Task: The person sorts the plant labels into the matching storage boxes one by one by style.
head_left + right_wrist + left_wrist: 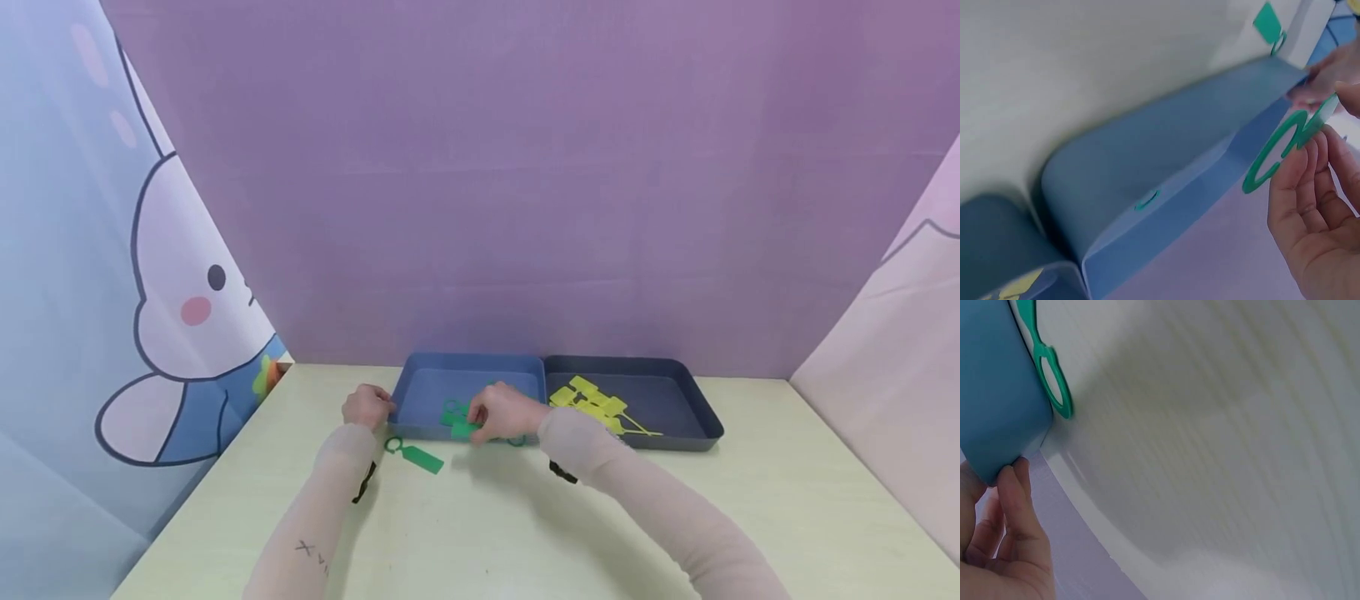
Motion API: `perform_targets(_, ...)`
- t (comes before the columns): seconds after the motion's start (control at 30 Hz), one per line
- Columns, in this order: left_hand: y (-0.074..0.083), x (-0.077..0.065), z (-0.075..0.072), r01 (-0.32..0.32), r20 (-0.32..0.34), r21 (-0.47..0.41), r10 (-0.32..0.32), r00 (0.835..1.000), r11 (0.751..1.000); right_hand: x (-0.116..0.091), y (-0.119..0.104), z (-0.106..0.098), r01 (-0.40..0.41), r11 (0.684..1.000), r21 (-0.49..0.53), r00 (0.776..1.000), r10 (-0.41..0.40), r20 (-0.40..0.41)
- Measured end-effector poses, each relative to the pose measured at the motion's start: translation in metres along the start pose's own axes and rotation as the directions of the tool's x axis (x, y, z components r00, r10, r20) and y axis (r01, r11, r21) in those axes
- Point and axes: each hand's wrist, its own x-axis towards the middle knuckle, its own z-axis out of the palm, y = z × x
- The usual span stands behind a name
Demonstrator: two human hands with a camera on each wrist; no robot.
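Note:
At the front left corner of the blue tray [411,396], my left hand [367,407] pinches the rim between thumb and fingers, which the left wrist view shows close up. My right hand [502,411] is over the tray's front wall and pinches a green plastic tag [1319,119] by its flat part. An open ring on that tag sticks out past the fingertips. Other green tags [452,407] lie inside the blue tray, partly hidden by the right hand. One more green ring tag [423,459] lies on the table just in front of the tray.
A dark grey tray [675,417] stands against the blue tray's right side, with several yellow tags [592,404] piled in its left half. Behind both trays hangs a purple cloth [480,208]. The pale wooden table [465,533] extends in front.

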Motion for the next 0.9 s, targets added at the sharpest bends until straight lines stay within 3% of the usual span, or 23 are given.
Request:
perform_targets(0.27,-0.002,0.001,0.000,0.000,-0.008,0.009,0.000,1.000,1.000,0.012,0.013,-0.012,-0.071,0.996,0.050,0.997,0.073,-0.037)
perform_targets(0.53,-0.005,-0.002,0.002,-0.001,0.000,0.031,0.001,1.000,1.000,0.026,0.032,-0.008,-0.147,0.986,0.083,0.986,0.152,-0.062)
perform_targets(0.9,0.001,-0.002,-0.002,0.000,0.000,-0.003,0.000,1.000,1.000,0.050,0.045,-0.008,-0.234,0.968,0.094,0.961,0.245,-0.126)
